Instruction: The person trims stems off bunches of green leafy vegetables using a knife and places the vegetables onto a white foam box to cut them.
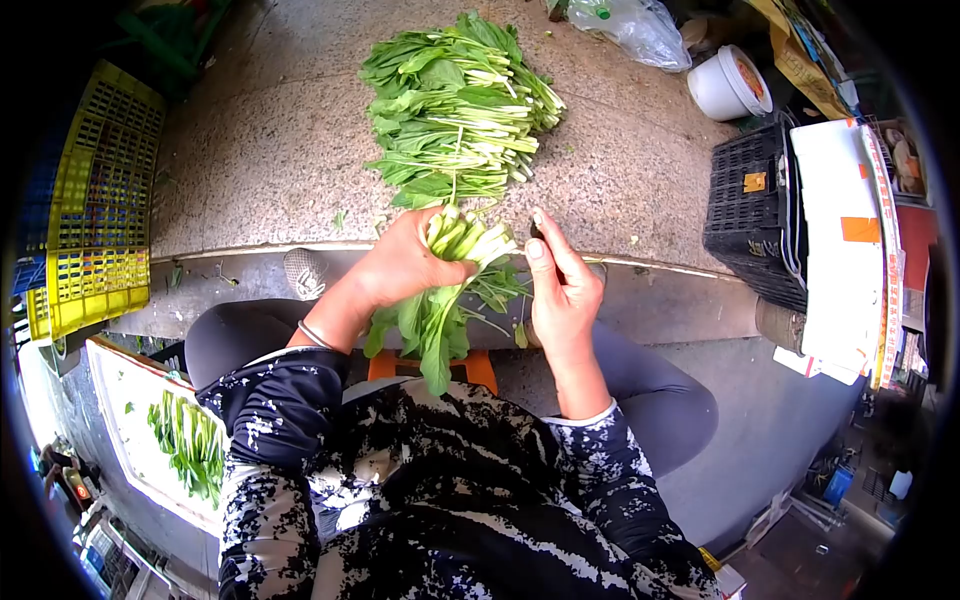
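My left hand is closed round a bunch of leafy greens. The pale cut stems point up and right, while the leaves droop below my wrist toward my lap. Just right of the stem ends, my right hand is raised, with a small dark object pinched between thumb and forefinger. Most of that object is hidden, so its kind is unclear. Beyond both hands, a large pile of the same greens lies on the stone slab, stems to the right.
The speckled stone slab spans the front. A yellow crate stands left, above a white foam box with more greens. On the right are a black crate, a white foam box, a white bucket and a plastic bag.
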The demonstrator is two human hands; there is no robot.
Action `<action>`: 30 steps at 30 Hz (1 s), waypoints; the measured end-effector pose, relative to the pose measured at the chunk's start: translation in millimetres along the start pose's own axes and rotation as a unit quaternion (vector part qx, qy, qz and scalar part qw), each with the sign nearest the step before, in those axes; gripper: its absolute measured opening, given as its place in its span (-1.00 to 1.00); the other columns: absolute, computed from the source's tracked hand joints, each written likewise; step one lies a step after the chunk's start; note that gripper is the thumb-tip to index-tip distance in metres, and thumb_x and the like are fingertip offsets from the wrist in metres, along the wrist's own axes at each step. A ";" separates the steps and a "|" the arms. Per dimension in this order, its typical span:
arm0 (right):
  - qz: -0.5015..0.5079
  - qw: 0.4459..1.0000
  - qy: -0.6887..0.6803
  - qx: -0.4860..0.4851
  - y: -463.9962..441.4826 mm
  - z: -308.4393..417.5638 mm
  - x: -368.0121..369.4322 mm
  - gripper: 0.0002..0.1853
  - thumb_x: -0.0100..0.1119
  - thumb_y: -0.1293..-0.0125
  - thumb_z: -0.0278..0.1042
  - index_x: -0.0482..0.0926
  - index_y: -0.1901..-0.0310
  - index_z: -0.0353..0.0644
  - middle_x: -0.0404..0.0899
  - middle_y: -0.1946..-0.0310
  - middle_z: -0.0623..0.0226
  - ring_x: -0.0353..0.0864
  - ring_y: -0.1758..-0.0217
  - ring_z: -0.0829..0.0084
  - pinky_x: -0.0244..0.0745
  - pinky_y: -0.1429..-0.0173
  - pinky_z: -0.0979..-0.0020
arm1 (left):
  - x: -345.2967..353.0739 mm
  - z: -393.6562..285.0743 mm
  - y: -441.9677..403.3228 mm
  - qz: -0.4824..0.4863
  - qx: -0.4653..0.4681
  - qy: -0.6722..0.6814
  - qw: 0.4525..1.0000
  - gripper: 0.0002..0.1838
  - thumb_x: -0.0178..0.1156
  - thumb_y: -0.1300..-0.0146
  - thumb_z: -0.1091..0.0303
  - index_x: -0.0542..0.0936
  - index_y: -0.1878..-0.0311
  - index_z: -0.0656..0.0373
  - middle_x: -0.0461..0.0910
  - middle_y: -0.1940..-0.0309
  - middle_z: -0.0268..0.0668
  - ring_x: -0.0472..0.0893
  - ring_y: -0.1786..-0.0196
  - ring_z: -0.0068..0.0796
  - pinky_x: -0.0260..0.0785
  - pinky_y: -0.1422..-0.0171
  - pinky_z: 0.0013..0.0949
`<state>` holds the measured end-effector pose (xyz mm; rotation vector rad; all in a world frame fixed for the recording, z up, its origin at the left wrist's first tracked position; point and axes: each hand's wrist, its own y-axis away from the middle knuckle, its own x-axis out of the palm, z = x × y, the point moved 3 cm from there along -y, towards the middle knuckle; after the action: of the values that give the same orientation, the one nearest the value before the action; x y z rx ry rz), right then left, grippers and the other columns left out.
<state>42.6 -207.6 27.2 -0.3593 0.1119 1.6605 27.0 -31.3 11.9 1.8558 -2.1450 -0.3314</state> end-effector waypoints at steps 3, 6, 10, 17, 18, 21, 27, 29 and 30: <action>0.118 0.987 -0.071 0.088 0.9 4.0 0.6 -0.64 0.13 -0.27 -0.35 0.46 -0.08 -0.28 0.60 0.30 0.32 0.50 0.30 0.64 0.41 0.21 0.56 | -0.4 -0.2 -0.3 0.008 0.009 0.020 1.000 -0.63 0.36 0.14 0.53 0.50 0.19 0.24 0.56 0.36 -0.44 0.48 0.31 -0.71 0.37 0.13 -0.56; 0.180 0.970 -0.109 0.122 0.5 -0.3 5.6 -0.60 0.13 -0.26 -0.34 0.43 -0.10 -0.30 0.59 0.14 0.26 0.51 0.14 0.62 0.40 0.04 0.57 | -2.2 -2.8 0.3 0.007 0.010 -0.041 0.999 -0.65 0.35 0.13 0.49 0.49 0.21 0.24 0.54 0.40 -0.46 0.45 0.35 -0.70 0.36 0.19 -0.55; 0.192 0.965 -0.141 0.110 -1.2 -4.2 5.8 -0.62 0.13 -0.26 -0.35 0.44 -0.09 -0.30 0.56 0.05 0.24 0.49 0.05 0.61 0.36 -0.05 0.58 | -2.3 -0.9 1.5 0.008 0.015 -0.050 0.999 -0.67 0.34 0.12 0.48 0.50 0.22 0.24 0.51 0.44 -0.47 0.42 0.39 -0.70 0.35 0.24 -0.55; 0.132 0.980 -0.104 0.103 -5.5 -13.4 0.5 -0.66 0.10 -0.29 -0.33 0.48 -0.06 -0.27 0.58 0.17 0.32 0.48 0.15 0.66 0.38 0.05 0.60 | 0.4 -0.9 -0.3 0.027 0.010 -0.058 0.998 -0.70 0.34 0.11 0.48 0.51 0.26 0.24 0.53 0.45 -0.45 0.44 0.40 -0.69 0.35 0.24 -0.55; 0.087 0.992 -0.074 0.052 -9.2 -18.2 -1.1 -0.67 0.09 -0.30 -0.32 0.49 -0.05 -0.24 0.58 0.24 0.36 0.47 0.21 0.68 0.38 0.11 0.62 | 0.8 -1.7 -0.2 0.026 0.008 -0.072 0.997 -0.71 0.34 0.11 0.48 0.51 0.27 0.24 0.53 0.45 -0.44 0.44 0.40 -0.69 0.35 0.23 -0.55; 0.051 0.982 -0.080 0.166 -15.1 -31.3 -6.5 -0.56 0.14 -0.26 -0.27 0.40 -0.14 -0.27 0.53 0.35 0.39 0.43 0.34 0.71 0.37 0.31 0.68 | 0.1 -0.2 -1.5 -0.007 0.019 -0.058 0.998 -0.69 0.36 0.12 0.46 0.51 0.26 0.24 0.54 0.45 -0.43 0.45 0.39 -0.69 0.36 0.23 -0.54; 0.136 0.954 -0.175 0.201 -6.6 -22.3 24.2 -0.60 0.31 -0.12 -0.26 0.50 0.06 -0.28 0.53 0.41 0.39 0.40 0.53 0.72 0.31 0.50 0.69 | 3.9 0.6 -3.9 0.030 0.008 -0.038 0.999 -0.63 0.42 0.10 0.45 0.51 0.21 0.24 0.57 0.38 -0.42 0.48 0.33 -0.67 0.37 0.15 -0.51; 0.150 0.943 -0.199 0.222 -11.1 -20.8 17.0 -0.74 0.28 -0.15 -0.27 0.56 0.18 -0.21 0.50 0.55 0.47 0.35 0.62 0.74 0.29 0.54 0.68 | 2.4 1.4 -5.0 0.064 0.016 0.011 0.998 -0.65 0.41 0.07 0.44 0.51 0.21 0.24 0.58 0.36 -0.43 0.48 0.30 -0.66 0.37 0.11 -0.51; 0.175 0.945 -0.169 0.218 -14.2 -21.0 9.2 -0.75 0.26 -0.16 -0.26 0.56 0.16 -0.18 0.48 0.60 0.51 0.31 0.68 0.75 0.24 0.61 0.68 | -1.2 2.3 -5.1 0.066 0.005 -0.017 0.998 -0.64 0.40 0.05 0.45 0.51 0.17 0.23 0.58 0.34 -0.43 0.49 0.28 -0.66 0.36 0.09 -0.52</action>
<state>59.3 -203.0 6.6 0.3011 0.2931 1.9632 31.1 -30.8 7.9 1.7144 -2.2819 -0.3258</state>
